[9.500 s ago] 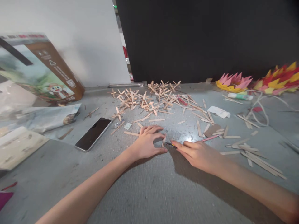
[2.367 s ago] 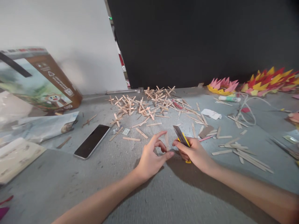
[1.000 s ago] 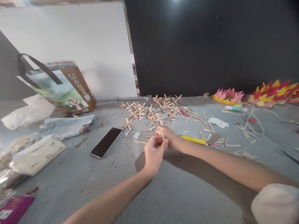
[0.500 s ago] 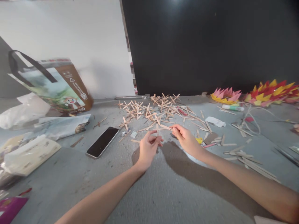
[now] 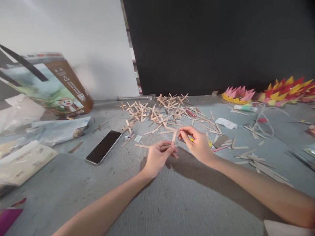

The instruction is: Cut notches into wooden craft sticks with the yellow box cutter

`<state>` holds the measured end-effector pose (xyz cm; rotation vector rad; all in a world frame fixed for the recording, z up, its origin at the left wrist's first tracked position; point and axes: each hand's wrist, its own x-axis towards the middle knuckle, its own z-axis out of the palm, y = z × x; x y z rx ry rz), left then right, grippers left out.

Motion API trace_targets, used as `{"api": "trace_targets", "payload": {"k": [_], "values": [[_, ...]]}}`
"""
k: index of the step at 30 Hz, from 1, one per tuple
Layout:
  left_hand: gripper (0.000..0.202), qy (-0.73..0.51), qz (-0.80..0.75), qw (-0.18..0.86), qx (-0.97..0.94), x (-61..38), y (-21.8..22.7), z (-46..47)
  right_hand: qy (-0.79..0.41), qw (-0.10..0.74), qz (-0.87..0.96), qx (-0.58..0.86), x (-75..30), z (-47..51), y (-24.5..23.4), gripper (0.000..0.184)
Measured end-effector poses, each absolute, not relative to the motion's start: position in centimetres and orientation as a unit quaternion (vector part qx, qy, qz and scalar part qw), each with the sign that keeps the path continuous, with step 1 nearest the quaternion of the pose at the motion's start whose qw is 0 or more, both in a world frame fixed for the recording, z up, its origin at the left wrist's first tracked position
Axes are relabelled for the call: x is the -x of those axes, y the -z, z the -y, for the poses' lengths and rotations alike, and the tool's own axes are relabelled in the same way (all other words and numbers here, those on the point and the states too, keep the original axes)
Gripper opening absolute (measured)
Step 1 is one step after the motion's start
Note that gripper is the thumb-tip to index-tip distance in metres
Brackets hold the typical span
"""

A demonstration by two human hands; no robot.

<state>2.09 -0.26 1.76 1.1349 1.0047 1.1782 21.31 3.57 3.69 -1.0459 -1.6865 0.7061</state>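
My left hand (image 5: pixel 161 156) is closed around the lower end of a craft stick (image 5: pixel 174 136), pale wood, which points up and away from its fingertips. Just to the right, my right hand (image 5: pixel 196 144) pinches the end of another craft stick (image 5: pixel 171 128) that slants off to the left. The two sticks come close together in front of the fingers; whether they touch I cannot tell. Behind both hands lies a heap of craft sticks joined into crosses (image 5: pixel 154 113). Something yellow (image 5: pixel 210 143) shows partly behind my right hand.
A phone (image 5: pixel 103 147) lies left of my hands, with a printed bag (image 5: pixel 61 88) and plastic packets (image 5: pixel 27 160) farther left. Loose craft sticks (image 5: pixel 268 170), a glue stick (image 5: pixel 245 108), a white cable (image 5: pixel 270 131) and folded-paper flowers (image 5: pixel 238 95) are on the right.
My left hand's fingers have closed on the upright stick, where they were loosely apart before. My right hand still pinches its stick, now nearer the left hand's stick. The view has shifted slightly.
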Motion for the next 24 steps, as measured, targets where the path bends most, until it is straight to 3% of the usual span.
{"api": "trace_targets", "payload": {"k": [6, 12, 24], "values": [[0.043, -0.571, -0.467, 0.523, -0.426, -1.9, -1.3, -0.2, -0.265, 0.365, 0.758, 0.47, -20.9, -2.4, -5.4, 0.039], [0.046, -0.578, -0.455, 0.515, -0.44, -1.8, -1.0, -0.2, -0.243, 0.352, 0.786, 0.446, -20.5, -1.9, -5.0, 0.032], [0.047, -0.563, -0.48, 0.468, -0.483, -1.8, -1.0, 0.1, -0.247, 0.34, 0.789, 0.448, -19.8, -1.4, -4.7, 0.038]]}}
